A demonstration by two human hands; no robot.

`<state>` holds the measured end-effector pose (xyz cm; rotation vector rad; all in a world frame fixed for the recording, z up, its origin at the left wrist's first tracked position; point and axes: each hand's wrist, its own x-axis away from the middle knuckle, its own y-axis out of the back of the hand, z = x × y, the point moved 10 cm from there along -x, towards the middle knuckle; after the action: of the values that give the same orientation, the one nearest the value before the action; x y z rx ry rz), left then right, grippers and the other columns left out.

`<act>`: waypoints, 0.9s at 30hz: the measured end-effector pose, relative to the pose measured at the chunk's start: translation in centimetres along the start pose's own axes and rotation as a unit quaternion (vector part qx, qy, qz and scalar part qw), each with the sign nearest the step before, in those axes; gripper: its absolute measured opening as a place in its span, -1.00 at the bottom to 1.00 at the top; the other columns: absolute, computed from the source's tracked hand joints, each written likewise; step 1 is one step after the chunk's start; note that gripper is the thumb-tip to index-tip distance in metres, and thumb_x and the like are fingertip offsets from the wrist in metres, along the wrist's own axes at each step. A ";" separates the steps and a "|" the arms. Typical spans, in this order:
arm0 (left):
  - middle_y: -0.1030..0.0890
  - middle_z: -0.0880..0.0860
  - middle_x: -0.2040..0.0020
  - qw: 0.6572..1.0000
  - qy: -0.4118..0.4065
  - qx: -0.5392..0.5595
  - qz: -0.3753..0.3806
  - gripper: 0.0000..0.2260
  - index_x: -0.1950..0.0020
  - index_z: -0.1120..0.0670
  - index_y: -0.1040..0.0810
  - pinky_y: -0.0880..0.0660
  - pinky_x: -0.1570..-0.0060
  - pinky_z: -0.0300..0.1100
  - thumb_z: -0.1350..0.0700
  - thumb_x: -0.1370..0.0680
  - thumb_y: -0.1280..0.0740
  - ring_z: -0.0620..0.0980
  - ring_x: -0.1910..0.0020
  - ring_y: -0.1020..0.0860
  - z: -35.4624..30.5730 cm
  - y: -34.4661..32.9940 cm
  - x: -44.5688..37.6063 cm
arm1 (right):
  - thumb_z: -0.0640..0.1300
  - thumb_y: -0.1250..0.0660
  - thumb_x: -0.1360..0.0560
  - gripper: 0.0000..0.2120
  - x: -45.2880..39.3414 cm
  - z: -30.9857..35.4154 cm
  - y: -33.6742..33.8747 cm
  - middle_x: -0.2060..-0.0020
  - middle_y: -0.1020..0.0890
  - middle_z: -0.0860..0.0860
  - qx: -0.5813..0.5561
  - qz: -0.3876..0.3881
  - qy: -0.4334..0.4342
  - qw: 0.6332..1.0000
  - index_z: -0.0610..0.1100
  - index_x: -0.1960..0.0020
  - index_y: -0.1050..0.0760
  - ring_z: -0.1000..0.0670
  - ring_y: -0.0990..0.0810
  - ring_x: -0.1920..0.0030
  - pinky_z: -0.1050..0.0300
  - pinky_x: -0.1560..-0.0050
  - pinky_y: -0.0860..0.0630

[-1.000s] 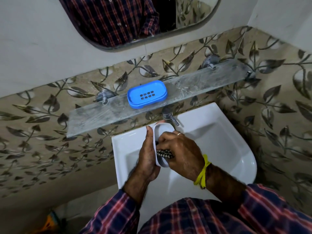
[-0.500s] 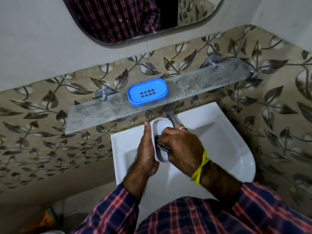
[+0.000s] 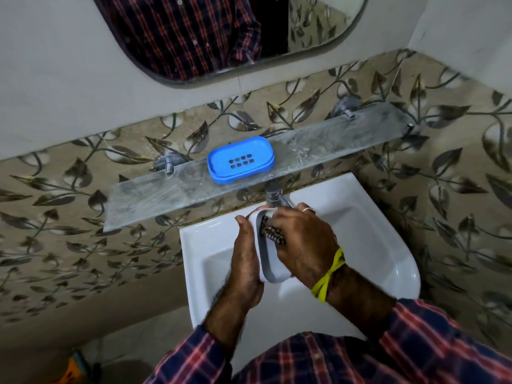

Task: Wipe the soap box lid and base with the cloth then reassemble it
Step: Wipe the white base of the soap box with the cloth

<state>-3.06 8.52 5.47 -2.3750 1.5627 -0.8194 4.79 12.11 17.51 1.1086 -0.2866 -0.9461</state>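
Observation:
The white soap box lid [image 3: 270,266] is held on edge over the white sink [image 3: 368,245]. My left hand [image 3: 245,261] grips its outer side from the left, thumb up along the rim. Inside the lid's hollow, my right hand [image 3: 302,241] holds a dark patterned cloth [image 3: 273,234] pressed against the inner wall near its upper end. Most of the cloth is hidden under my fingers. The blue soap box base [image 3: 240,159], with drain slots in its floor, lies open side up on the glass shelf [image 3: 155,198] above the sink.
A chrome tap [image 3: 275,194] juts out under the shelf, right behind the lid's top end. A mirror [image 3: 221,34] hangs above. Leaf-pattern tiles cover the wall. An orange object [image 3: 72,367] lies on the floor at lower left.
My right hand and the cloth have slid up along the inside of the lid, toward the tap. The left hand keeps the same hold. The blue base has not moved.

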 end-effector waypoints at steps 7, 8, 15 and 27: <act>-0.64 0.10 -0.30 0.998 -0.059 -0.018 -0.004 -0.40 -0.25 -0.02 -0.66 -0.52 -0.31 0.02 -0.39 -0.52 -0.12 0.08 -0.34 -0.57 -1.2 -0.4 0.5 | -0.24 -0.29 -0.37 -0.67 0.3 1.0 -0.7 -0.06 -0.66 0.08 0.042 0.033 0.031 0.998 0.00 -0.08 -0.62 -0.16 -0.54 -0.08 0.09 -0.09 -0.49; -0.62 0.15 -0.33 0.997 -0.067 -0.029 -0.011 -0.39 -0.30 0.06 -0.61 -0.44 -0.39 0.10 -0.36 -0.52 -0.16 0.13 -0.37 -0.54 -1.3 -0.4 0.5 | -0.22 -0.25 -0.41 -0.67 0.2 0.5 -0.6 -0.07 -0.66 0.09 0.053 0.025 0.013 0.998 0.01 -0.10 -0.61 -0.15 -0.52 -0.08 0.10 -0.09 -0.46; -0.58 0.26 -0.34 0.998 -0.021 -0.044 -0.043 -0.30 -0.42 0.17 -0.50 -0.31 -0.46 0.29 -0.34 -0.52 -0.24 0.26 -0.37 -0.52 -1.3 0.9 0.6 | -0.26 -0.32 -0.33 -0.78 1.0 0.6 -1.8 0.16 -0.66 0.08 0.060 0.078 0.022 0.995 -0.01 0.12 -0.62 -0.14 -0.55 -0.03 0.08 0.18 -0.51; -0.66 0.14 -0.26 0.994 -0.029 -0.070 -0.076 -0.46 -0.30 0.03 -0.62 -0.42 -0.40 0.19 -0.32 -0.51 -0.29 0.13 -0.30 -0.59 -1.5 1.2 0.2 | -0.26 -0.13 -0.36 -0.70 2.0 1.0 -1.7 0.11 -0.64 0.05 0.082 0.088 0.063 0.991 -0.03 0.06 -0.56 -0.14 -0.51 -0.01 0.06 0.12 -0.47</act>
<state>-4.72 8.04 6.26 -2.6203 1.4766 -0.6811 4.52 9.79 16.06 1.2653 -0.3578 -0.7026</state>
